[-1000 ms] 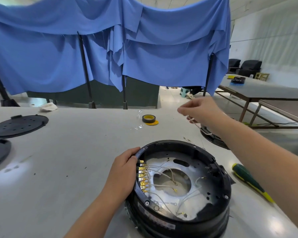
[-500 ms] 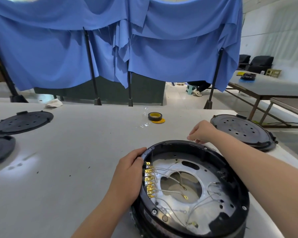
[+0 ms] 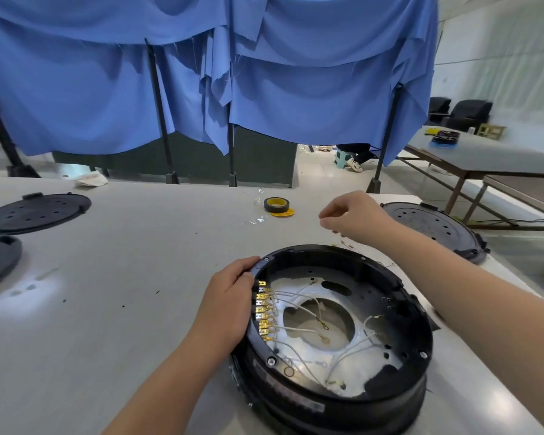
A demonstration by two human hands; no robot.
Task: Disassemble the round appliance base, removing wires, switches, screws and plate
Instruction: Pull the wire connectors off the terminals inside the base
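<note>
My right hand [image 3: 355, 216] has come back from dropping a pulled wire, fingers loosely curled and empty beyond the base [image 3: 333, 334]; left hand [image 3: 230, 304] still grips its rim; more wires [image 3: 299, 328] remain

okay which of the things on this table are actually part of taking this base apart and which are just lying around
In the job:
round appliance base, held at its rim by the left hand
white wires and gold terminals inside it
right hand, above the table

Lying about:
tape roll
black perforated covers
crumpled cloth
</note>
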